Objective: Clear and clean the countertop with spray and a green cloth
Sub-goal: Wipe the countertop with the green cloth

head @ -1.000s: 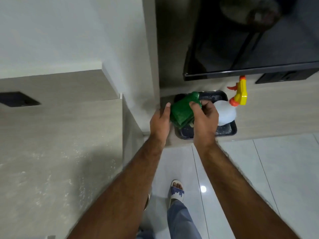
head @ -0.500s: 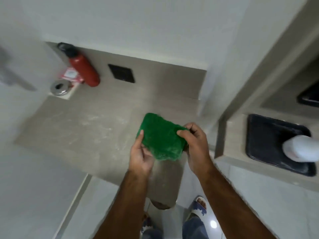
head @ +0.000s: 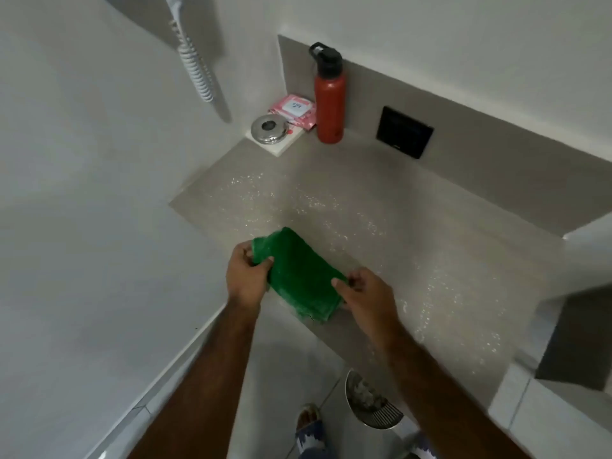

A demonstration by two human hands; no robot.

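Holding a folded green cloth point(head: 303, 276) stretched between them, the left hand point(head: 246, 278) and right hand point(head: 369, 298) each pinch one end just above the near countertop point(head: 430, 260) edge. Spray droplets glisten beyond. Wiping looks next: press down, sweep toward the far-corner red bottle point(head: 329, 104).

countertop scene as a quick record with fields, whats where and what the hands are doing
cloth: green cloth, folded, held over the near edge of the countertop
left hand: left hand grips the cloth's far-left end
right hand: right hand pinches its near-right end
surface: speckled with shiny droplets, not yet wiped
far corner: red bottle upright, pink packet, round metal piece on a white tile
backsplash: black panel
spray: not in view
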